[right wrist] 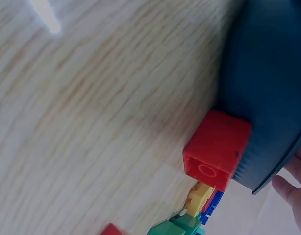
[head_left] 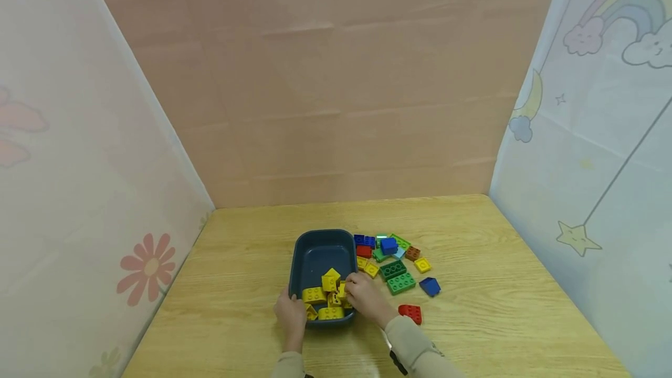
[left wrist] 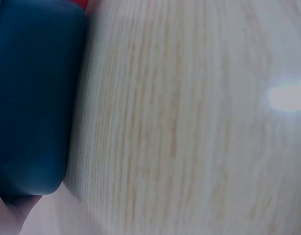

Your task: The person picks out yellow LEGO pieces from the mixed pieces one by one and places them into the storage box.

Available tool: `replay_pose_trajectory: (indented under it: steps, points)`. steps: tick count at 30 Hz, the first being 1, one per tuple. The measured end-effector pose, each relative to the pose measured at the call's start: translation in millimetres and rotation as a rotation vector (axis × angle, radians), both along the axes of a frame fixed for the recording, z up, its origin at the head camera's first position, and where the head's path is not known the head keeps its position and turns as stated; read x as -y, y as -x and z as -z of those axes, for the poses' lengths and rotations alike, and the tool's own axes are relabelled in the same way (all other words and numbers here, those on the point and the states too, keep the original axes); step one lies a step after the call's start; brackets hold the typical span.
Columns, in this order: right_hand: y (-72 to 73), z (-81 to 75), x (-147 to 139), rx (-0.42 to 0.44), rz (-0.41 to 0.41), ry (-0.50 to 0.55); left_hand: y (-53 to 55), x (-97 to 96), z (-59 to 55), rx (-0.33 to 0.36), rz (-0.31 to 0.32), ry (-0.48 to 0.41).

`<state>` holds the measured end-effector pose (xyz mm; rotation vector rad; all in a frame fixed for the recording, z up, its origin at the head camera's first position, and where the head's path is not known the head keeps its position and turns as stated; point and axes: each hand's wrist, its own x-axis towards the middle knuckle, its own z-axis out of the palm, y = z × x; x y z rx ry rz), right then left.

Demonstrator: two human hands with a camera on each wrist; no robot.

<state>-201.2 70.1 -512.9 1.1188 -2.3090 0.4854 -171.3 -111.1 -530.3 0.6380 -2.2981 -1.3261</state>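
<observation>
A dark blue plastic bin [head_left: 321, 237] stands on the table, with several yellow toy building bricks [head_left: 331, 312] piled at its near end. My left hand [head_left: 291, 311] grips the bin's near left rim, its thumb over the edge. In the left wrist view, part of that hand [left wrist: 8, 215] shows at the corner of the bin [left wrist: 35, 98]. Reaching over the right rim, my right hand [head_left: 368, 296] pinches a yellow brick [head_left: 342, 290] in the pile; its fingertips are partly hidden. The right wrist view has the fingers [right wrist: 298, 169] just beyond the rim.
Right of the bin lie loose bricks: green ones [head_left: 401, 283], a blue one [head_left: 389, 245], a brown one [head_left: 413, 253] and yellow ones [head_left: 422, 265]. A red brick [head_left: 410, 313] lies near my right forearm. Another red brick [right wrist: 216, 149] stands against the bin's outer wall.
</observation>
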Motion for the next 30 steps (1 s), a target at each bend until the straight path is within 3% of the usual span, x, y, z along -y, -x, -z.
replay_pose_trajectory:
  steps: [5, 9, 11, 15, 17, 19, 23, 30]
  points:
    - [8.0, 1.6, -11, -0.012, 0.029, 0.062, -0.4, 0.1, -0.3, 0.014, 0.010, -0.012]
    - [17.6, -1.9, -33, 0.015, 0.182, 0.168, -0.3, 0.2, 0.1, 0.019, 0.008, -0.014]
    - [22.2, -3.1, -48, 0.116, 0.301, 0.218, 0.1, 0.5, 0.6, 0.014, 0.005, -0.017]
    - [30.4, -3.2, -81, 0.443, 0.529, 0.262, 1.2, 1.1, 1.9, 0.001, 0.007, -0.015]
    - [32.8, -0.7, -97, 0.561, 0.604, 0.229, 1.3, 1.2, 2.2, -0.004, 0.010, -0.013]
    - [33.7, 3.7, -109, 0.621, 0.635, 0.175, 1.1, 1.2, 2.7, 0.000, 0.006, -0.015]
    - [31.9, 12.9, -123, 0.629, 0.650, 0.116, 0.6, 0.9, 3.0, 0.014, -0.007, -0.013]
    - [32.3, 15.5, -126, 0.518, 0.661, 0.144, 2.9, 0.3, 2.0, -0.003, -0.007, 0.018]
